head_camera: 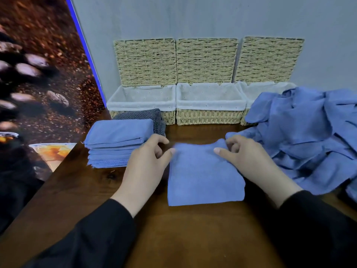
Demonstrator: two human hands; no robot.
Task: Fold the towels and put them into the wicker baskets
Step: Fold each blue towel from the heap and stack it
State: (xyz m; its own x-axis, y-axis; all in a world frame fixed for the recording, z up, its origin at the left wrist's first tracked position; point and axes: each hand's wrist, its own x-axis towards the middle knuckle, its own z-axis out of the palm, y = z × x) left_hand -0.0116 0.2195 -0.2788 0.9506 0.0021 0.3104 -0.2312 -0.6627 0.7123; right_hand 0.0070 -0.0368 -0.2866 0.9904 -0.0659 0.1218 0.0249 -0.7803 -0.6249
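Head view: dark brown wooden table [193, 238], person in black sleeves, both hands on one towel.
Towel: blue folded rectangular cloth towel [204, 176] lies flat at table centre, between the hands; long axis runs away from the person toward the baskets, near edge square to the table front.
Left hand [148, 163]: at towel's far-left corner, fingers curled, thumb and forefinger tips at the cloth edge; pinch or just touch, cannot tell, blurred.
Right hand [249, 157]: fingers curled, pinching the far-right corner, forefinger laid across the top of the towel.
Folded stack: pile of folded blue towels [116, 144] left of the towel, near but apart, edges facing the person.
Grey cloth: dark grey ribbed cloth [154, 117] behind the stack, against the left basket.
Baskets: three woven wicker baskets with white liners [208, 117] in a row along the grey wall, lids upright behind them.
Loose heap: crumpled pile of unfolded blue towels [309, 136] on the right, overlapping the right basket's front.
Open room: bare wood in front of the towel and between towel and middle basket.
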